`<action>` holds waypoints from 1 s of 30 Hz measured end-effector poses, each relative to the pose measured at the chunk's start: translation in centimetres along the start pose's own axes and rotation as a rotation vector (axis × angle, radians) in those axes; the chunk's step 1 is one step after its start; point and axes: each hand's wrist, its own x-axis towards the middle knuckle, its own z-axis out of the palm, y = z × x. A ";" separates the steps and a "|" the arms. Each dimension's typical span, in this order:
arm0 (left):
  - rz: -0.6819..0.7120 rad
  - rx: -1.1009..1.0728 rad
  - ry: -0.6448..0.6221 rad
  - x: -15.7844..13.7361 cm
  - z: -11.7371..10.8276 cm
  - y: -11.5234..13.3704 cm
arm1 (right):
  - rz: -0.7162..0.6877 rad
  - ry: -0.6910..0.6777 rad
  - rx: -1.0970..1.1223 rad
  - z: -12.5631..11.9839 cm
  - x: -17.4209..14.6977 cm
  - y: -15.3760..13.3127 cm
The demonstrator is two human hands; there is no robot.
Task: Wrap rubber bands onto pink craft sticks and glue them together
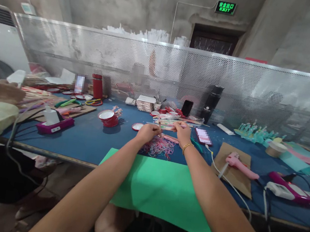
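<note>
My left hand (149,132) is closed in a pinch, with a thin stick-like piece rising by its fingertips; its kind is too small to make out. Just to the right, my right hand (183,134) also pinches, its fingertips turned toward the left hand, and what lies in them is too small to name. Below both hands spreads a tangled heap of pink, blue and white loops (158,147). A pink strip (170,138) lies between the hands. A green sheet (162,186) hangs over the table's front edge under my forearms.
To the left stands a stack of red-rimmed round pieces (108,118). A pink glue gun (241,167) rests on cardboard at right, near a purple power strip (291,189). A lit phone (203,136) and black bottle (212,105) are behind. A co-worker's hand (7,91) is far left.
</note>
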 end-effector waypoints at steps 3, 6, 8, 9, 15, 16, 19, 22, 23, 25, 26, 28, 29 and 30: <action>0.018 0.112 -0.073 -0.2 -0.1 0.1 | -0.001 -0.009 -0.005 0.0 -0.1 0.0; -0.031 0.162 -0.081 -0.3 -0.1 0.2 | 0.008 -0.011 0.003 0.0 -0.2 -0.1; -0.045 0.163 -0.080 -0.3 -0.2 0.3 | 0.011 -0.014 0.008 0.0 -0.3 -0.2; -0.043 0.160 -0.079 -0.3 -0.2 0.3 | 0.011 -0.016 0.008 0.0 -0.3 -0.2; 0.018 0.144 0.011 -0.2 -0.4 0.7 | 0.012 -0.028 0.018 0.1 -0.3 -0.3; 0.013 0.148 0.015 -0.3 -0.5 0.7 | 0.013 -0.032 0.022 0.2 -0.3 -0.3; -0.001 0.175 -0.012 -0.4 -0.5 0.8 | 0.011 -0.041 0.026 0.3 -0.2 -0.1; 0.010 0.226 -0.045 -0.5 -0.5 0.7 | 0.008 -0.047 0.004 0.3 0.0 0.3; 0.014 0.240 -0.052 -0.5 -0.5 0.7 | 0.006 -0.050 -0.005 0.3 0.0 0.3; 0.009 0.263 -0.057 -0.4 -0.5 0.7 | 0.001 -0.062 -0.007 0.3 0.1 0.4; 0.003 0.270 -0.055 -0.4 -0.5 0.7 | -0.001 -0.068 0.001 0.3 0.0 0.4; -0.007 0.272 -0.058 -0.3 -0.4 0.5 | -0.005 -0.075 0.023 0.2 0.0 0.2; -0.012 0.267 -0.062 -0.2 -0.4 0.4 | -0.006 -0.074 0.033 0.3 0.0 0.2; -0.013 0.260 -0.068 -0.1 -0.3 0.2 | -0.004 -0.072 0.043 0.3 0.0 0.1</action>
